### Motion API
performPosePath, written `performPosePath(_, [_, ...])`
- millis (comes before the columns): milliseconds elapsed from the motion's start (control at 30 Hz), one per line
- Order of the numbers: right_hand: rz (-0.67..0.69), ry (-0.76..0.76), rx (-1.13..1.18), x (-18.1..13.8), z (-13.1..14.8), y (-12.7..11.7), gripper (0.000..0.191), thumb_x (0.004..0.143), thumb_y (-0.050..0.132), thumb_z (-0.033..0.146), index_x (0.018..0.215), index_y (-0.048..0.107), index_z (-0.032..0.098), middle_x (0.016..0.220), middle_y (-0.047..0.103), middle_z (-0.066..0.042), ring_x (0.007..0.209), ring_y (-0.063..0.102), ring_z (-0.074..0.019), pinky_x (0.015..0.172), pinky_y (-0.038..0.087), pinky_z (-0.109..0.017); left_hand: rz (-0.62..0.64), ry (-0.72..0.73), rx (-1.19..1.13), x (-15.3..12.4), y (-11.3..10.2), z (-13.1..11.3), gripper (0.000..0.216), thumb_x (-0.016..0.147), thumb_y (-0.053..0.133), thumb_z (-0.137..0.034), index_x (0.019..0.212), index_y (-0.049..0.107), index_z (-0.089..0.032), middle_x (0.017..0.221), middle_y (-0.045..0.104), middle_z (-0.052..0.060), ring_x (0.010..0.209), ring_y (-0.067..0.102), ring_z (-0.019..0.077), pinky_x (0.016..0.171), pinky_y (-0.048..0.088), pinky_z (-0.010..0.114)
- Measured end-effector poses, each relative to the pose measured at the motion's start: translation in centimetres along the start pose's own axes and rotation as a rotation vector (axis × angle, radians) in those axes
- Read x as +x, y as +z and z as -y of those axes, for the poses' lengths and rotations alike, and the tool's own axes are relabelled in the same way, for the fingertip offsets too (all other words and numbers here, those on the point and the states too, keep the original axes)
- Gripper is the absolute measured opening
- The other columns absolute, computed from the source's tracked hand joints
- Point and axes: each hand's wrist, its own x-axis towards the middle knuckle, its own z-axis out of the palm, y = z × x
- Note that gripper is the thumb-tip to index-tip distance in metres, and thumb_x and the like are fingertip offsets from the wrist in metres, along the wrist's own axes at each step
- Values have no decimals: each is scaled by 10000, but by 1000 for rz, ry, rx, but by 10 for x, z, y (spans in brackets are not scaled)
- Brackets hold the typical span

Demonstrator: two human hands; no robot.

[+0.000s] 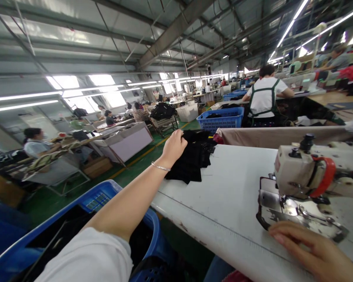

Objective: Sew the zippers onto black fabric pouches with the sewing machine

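My left hand (174,145) reaches far out to the left end of the white sewing table (229,196) and closes on a stack of black fabric pieces (195,156). A thin bracelet rings that wrist. My right hand (313,250) lies flat on the table near its front edge, fingers stretched out and holding nothing, just in front of the metal plate of the sewing machine (306,180). The machine has a cream body and a red wheel guard.
A blue plastic basket (100,199) with dark cloth stands at my left side. Another blue basket (222,117) sits beyond the table's far end. A person in a white top and green apron (264,96) works ahead; others sit at benches to the left.
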Motion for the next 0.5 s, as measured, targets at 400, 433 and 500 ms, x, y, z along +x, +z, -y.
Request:
performPosePath(400, [0,324,945,0,53,43,508,620,902,396,1052,720,198,925,748,-43,854,683,-213,801,513,-321,368,244,-563,-189,71,-92,535,861,748,-393,1321,558,-197,1431,571,140,1333,537,303,1151,434,478])
performPosePath(433, [10,302,908,-8,56,41,474,658,879,396,1060,721,201,943,750,-44,881,687,-221,817,513,-328,381,147,-545,-191,75,-94,616,841,772,-373,1382,523,-217,1428,575,134,1319,548,309,1138,444,494])
performPosePath(500, [14,223,755,-20,64,37,361,731,821,378,1035,724,209,960,752,-37,927,689,-227,862,510,-336,477,76,-560,-190,81,-100,671,814,781,-308,1421,499,-255,1357,634,98,1241,608,293,1090,487,469])
